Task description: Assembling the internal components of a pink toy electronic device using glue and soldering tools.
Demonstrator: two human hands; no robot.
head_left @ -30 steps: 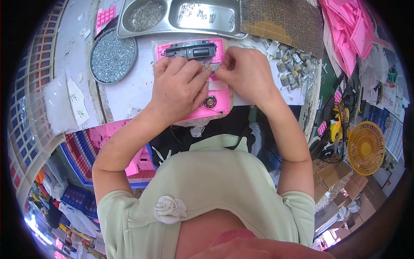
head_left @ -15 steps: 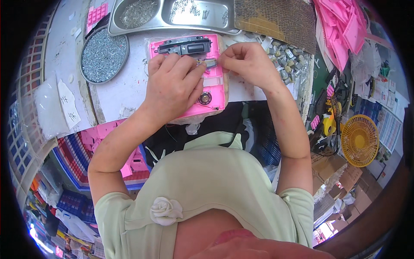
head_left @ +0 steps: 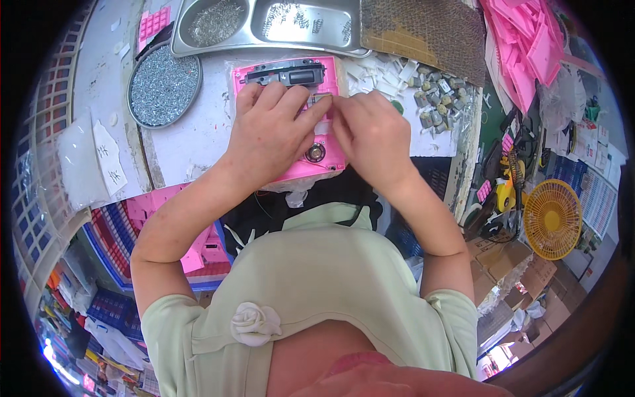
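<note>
A pink plastic casing lies on the white table in front of me, on a clear plastic wrap. Along its far side sits a black plastic module, and nearer to me is a round metal part. My left hand rests over the casing's left half, fingers curled, thumb and forefinger at a small grey block in the casing. My right hand bends in from the right, its fingers closed at the block's right end. Whatever those right fingertips hold is hidden.
A round dish of screws stands left of the casing. Behind is a metal tray with springs. White plastic pieces and grey motor-like blocks lie to the right, below a brown board. Pink plastic parts are piled far right.
My right hand has turned and moved down and left, bringing its fingertips against the grey block beside my left fingers. My left hand stays almost in place.
</note>
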